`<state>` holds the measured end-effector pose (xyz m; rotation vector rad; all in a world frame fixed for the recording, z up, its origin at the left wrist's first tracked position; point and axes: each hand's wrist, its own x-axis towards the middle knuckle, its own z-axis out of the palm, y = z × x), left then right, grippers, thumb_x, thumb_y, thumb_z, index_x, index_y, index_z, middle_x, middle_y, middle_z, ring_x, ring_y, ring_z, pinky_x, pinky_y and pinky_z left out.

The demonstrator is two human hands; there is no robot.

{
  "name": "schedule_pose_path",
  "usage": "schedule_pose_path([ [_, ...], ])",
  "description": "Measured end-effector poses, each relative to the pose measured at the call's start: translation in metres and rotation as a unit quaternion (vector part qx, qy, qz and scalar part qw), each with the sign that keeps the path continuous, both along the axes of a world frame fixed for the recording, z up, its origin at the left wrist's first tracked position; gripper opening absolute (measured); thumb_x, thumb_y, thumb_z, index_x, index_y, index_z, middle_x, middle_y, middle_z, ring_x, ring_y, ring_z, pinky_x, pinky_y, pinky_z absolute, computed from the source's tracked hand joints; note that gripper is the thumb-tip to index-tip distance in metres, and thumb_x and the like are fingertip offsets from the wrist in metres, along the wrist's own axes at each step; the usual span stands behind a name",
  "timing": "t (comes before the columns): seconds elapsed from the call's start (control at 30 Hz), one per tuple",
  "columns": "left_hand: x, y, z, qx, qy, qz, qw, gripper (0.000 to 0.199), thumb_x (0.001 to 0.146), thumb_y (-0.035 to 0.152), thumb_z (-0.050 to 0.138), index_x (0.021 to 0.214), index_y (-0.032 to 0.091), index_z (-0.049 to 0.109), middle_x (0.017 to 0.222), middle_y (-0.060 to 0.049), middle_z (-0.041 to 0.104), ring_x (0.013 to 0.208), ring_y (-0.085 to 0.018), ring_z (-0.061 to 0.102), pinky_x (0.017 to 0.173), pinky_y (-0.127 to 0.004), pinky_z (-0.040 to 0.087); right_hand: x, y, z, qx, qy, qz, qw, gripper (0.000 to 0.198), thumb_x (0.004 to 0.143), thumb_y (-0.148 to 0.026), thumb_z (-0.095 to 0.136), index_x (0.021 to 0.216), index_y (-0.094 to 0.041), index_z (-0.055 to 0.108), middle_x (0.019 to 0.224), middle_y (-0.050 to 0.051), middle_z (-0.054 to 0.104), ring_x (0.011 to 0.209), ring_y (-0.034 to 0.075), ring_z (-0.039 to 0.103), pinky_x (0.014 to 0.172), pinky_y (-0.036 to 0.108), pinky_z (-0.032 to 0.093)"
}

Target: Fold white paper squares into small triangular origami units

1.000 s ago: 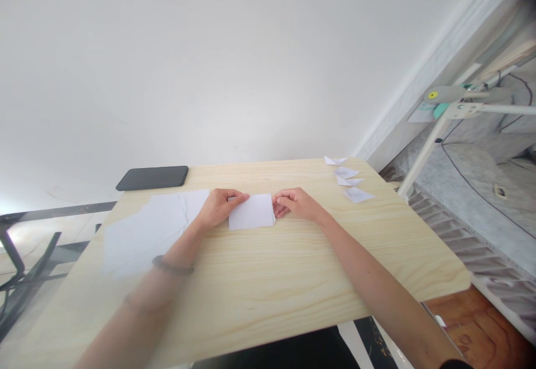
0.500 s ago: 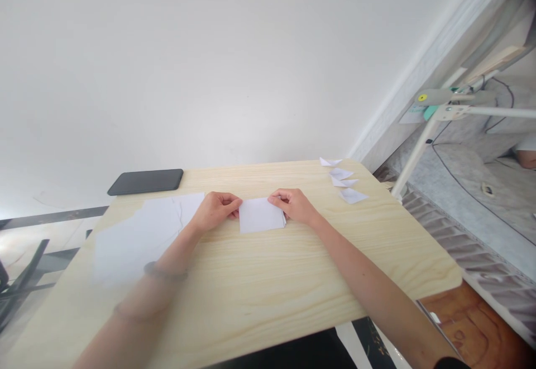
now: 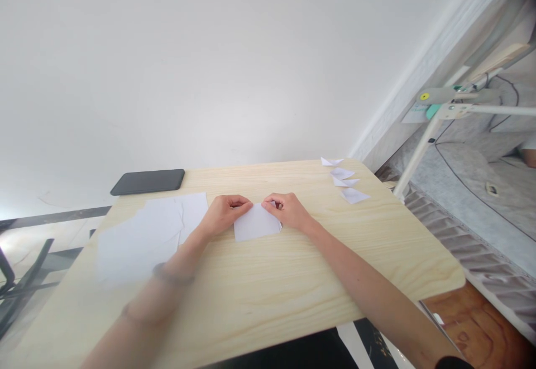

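The small white paper point(image 3: 256, 226) is in the middle of the bench point(image 3: 272, 285), between the two hands. The fingers of the left hand point(image 3: 225, 212) are closed and pinch it by the top edge, near the left corner. The fingers of the right hand point(image 3: 288, 210) pinch the same edge, closer to the right corner. This paper looks very light and thin, so it should bend and crease easily, and a hard pull could tear it. The top edge and corners look like good spots to hold. It is flat with straight sides, and its right side seems to show more than one layer. Big smooth white sheets point(image 3: 140, 235) lie on the left, with some edges not straight. Little folded papers point(image 3: 355, 195) with pointy ends sit at the far right. The bench has pale, wavy wood lines.
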<state>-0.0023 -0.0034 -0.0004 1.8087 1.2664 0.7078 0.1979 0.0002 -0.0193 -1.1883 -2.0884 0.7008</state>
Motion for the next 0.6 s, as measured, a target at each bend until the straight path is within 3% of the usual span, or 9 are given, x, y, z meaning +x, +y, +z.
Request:
schedule_pose_path([
  [0.4,0.004,-0.002,-0.002,0.012,0.005,-0.023,1.000,0.028,0.074,0.038,0.049,0.074,0.014,0.064,0.068,-0.002,0.063,0.059,-0.012,0.052,0.051,-0.019,0.038,-0.008,-0.004,0.004,0.039,0.003,0.034,0.999,0.018,0.080,-0.026,0.045,0.079,-0.019,0.062,0.078,-0.001,0.065,0.068,0.010,0.055,0.063,0.020,0.037],
  [0.6,-0.003,0.002,-0.002,-0.005,0.012,-0.002,1.000,0.030,0.073,0.038,0.049,0.069,0.014,0.065,0.064,-0.001,0.063,0.058,-0.013,0.053,0.052,-0.020,0.038,0.011,0.004,0.008,0.005,0.024,0.016,1.000,0.019,0.079,-0.027,0.046,0.075,-0.017,0.061,0.073,-0.001,0.063,0.063,0.009,0.053,0.056,0.018,0.035],
])
